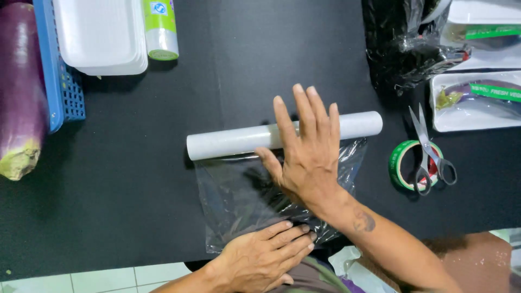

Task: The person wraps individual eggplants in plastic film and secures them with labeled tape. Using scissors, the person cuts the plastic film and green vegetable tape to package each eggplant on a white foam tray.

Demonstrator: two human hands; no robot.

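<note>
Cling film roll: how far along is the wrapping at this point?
Done: two eggplants sit wrapped in white trays at right. In hand: the right hand rests on the cling film roll, the left hand pins the pulled-out sheet. Left: the sheet is uncut; one eggplant lies unwrapped.

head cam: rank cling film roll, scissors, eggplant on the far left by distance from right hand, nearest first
1. Cling film roll: under the right hand, touching its fingers.
2. Scissors: to the right, lying over the green tape roll.
3. Eggplant: far left edge, beside the blue basket.
</note>
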